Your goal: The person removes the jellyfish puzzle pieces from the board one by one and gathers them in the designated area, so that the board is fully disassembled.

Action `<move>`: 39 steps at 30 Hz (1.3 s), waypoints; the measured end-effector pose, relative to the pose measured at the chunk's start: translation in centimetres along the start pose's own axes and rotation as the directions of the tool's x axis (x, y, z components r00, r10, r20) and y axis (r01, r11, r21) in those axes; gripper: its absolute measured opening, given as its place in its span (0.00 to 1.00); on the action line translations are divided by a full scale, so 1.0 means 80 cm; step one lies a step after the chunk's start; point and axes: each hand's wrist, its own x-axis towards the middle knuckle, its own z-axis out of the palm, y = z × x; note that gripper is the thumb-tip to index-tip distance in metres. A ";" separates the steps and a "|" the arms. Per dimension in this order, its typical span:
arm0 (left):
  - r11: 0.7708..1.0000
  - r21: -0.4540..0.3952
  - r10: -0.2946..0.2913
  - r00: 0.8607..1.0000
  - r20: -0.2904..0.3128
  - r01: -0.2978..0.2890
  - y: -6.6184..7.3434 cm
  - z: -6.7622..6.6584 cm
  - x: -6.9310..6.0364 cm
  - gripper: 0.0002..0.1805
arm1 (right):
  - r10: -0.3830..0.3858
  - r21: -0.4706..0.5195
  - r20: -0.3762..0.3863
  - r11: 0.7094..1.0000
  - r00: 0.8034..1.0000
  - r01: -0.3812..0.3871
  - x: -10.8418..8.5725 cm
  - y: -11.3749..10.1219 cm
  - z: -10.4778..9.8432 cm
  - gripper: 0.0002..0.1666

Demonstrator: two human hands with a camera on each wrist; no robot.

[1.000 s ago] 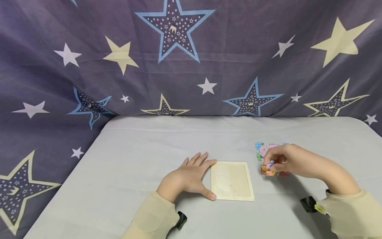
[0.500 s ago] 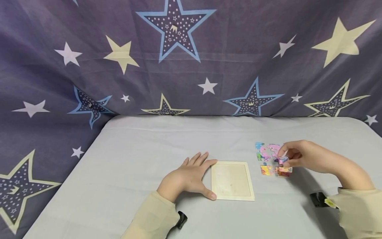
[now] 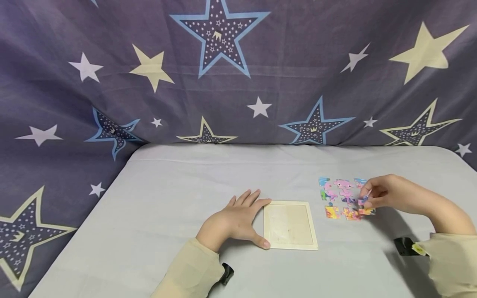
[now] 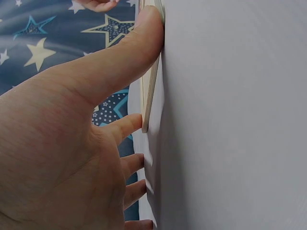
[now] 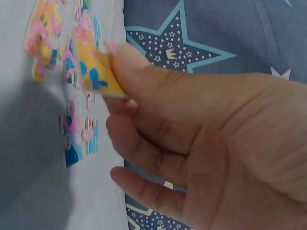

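Note:
My right hand (image 3: 387, 192) pinches a jigsaw piece (image 5: 96, 67) between thumb and fingertips at the right side of a group of puzzle pieces (image 3: 331, 212). In the right wrist view the held piece is yellow-orange with blue shapes and tilts up from the cloth; in the head view the fingers partly hide it. The loose pieces carry pink, blue and yellow print and lie in rough rows with small gaps. A pale wooden puzzle tray (image 3: 290, 225) with a raised rim lies left of them. My left hand (image 3: 238, 219) touches its left edge, thumb and forefinger spread apart at two corners.
Both things lie on a light grey cloth-covered table (image 3: 186, 174). Behind and to the left hangs a dark curtain (image 3: 223, 99) with star prints. A black strap (image 3: 404, 247) sits at the right wrist.
My right hand has shifted to the right across the puzzle pieces, still pinching a piece, and more pieces now show. The left hand and the tray have stayed in place.

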 end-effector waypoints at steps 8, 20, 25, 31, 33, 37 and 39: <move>1.000 -0.002 -0.001 1.000 0.001 0.001 0.000 0.000 0.000 0.60 | 0.053 0.038 0.041 0.998 0.998 -0.055 -0.007 0.016 -0.005 0.15; 1.000 -0.005 -0.001 1.000 0.002 0.001 0.001 -0.001 0.000 0.60 | 0.128 0.041 0.054 0.991 0.990 -0.130 -0.003 0.030 0.002 0.12; 1.000 -0.001 0.005 1.000 0.008 -0.005 0.002 -0.002 -0.001 0.60 | 0.144 0.042 0.057 0.988 0.988 -0.147 -0.002 0.034 0.003 0.12; 1.000 -0.002 0.006 1.000 -0.001 -0.006 0.002 -0.002 -0.001 0.60 | 0.149 0.009 0.053 0.989 0.987 -0.150 -0.002 0.037 0.003 0.13; 1.000 0.001 0.005 1.000 -0.002 -0.005 0.002 -0.002 -0.001 0.60 | 0.143 0.002 0.047 0.990 0.989 -0.144 -0.002 0.037 0.003 0.14; 1.000 0.002 0.004 1.000 -0.002 -0.004 0.001 -0.001 0.000 0.60 | 0.142 -0.020 0.037 0.990 0.989 -0.142 -0.002 0.037 0.001 0.15; 1.000 0.004 0.005 1.000 -0.003 -0.005 0.001 -0.001 0.000 0.60 | 0.139 -0.029 0.032 0.990 0.990 -0.138 -0.002 0.035 0.000 0.13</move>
